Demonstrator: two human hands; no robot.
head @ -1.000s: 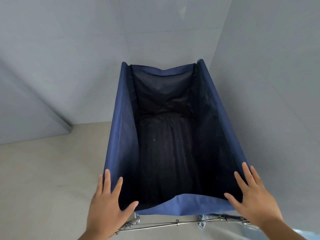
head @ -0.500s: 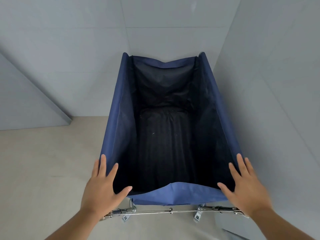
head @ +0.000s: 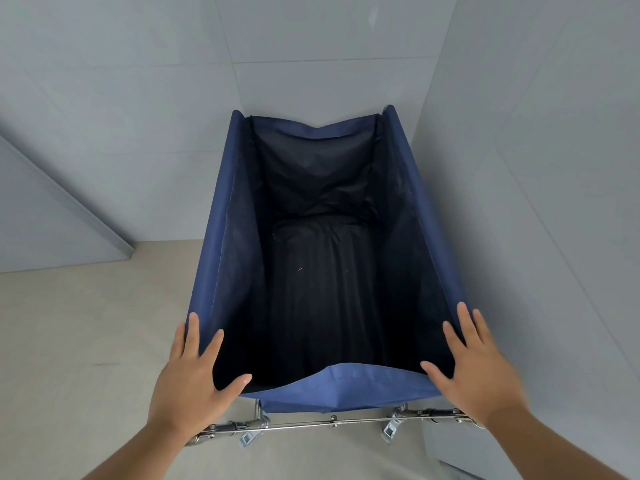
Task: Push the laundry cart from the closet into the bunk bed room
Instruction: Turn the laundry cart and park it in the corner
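The laundry cart (head: 221, 258) is a deep blue fabric bin with a dark, empty inside, hung on a metal frame whose lower bar (head: 332, 422) shows below the near rim. It stands lengthwise in front of me, its far end against the back wall. My left hand (head: 192, 379) hovers at the near left corner, fingers spread, thumb over the opening. My right hand (head: 476, 372) hovers at the near right corner the same way. Whether the palms touch the rim is unclear; neither hand is closed around it.
Grey panelled walls close in behind (head: 311, 46) and on the right (head: 554, 202), the right one next to the cart's side. A grey panel or door (head: 52, 230) angles in at the left. Beige floor (head: 86, 341) spreads to the left of the cart.
Both hands have moved forward onto the cart's near corners and my arms have stretched out. The view has tilted up slightly, showing more of the back wall.
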